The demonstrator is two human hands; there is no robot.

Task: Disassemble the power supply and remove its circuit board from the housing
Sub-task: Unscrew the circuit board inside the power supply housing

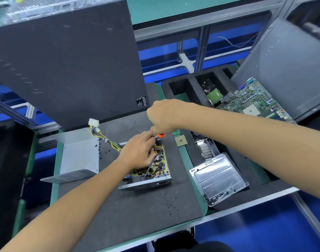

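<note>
— What does the power supply look like?
— I see its lid off, circuit board bare inside the housing, on the dark mat.
— Hands?
— Right hand clamps the screwdriver above the board; left hand rests on it, fingers curled on nothing I can tell.

R hand gripping orange screwdriver upright over circuit board; L hand resting on board inside open housing.

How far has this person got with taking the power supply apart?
Done: the metal cover is off and lies left of the housing, and loose screws dot the mat.
In hand: the right hand grips an orange-handled screwdriver pointed down at the board, probably at a screw, while the left hand rests on the board.
Left: the board still sits in the housing and must come out.
</note>
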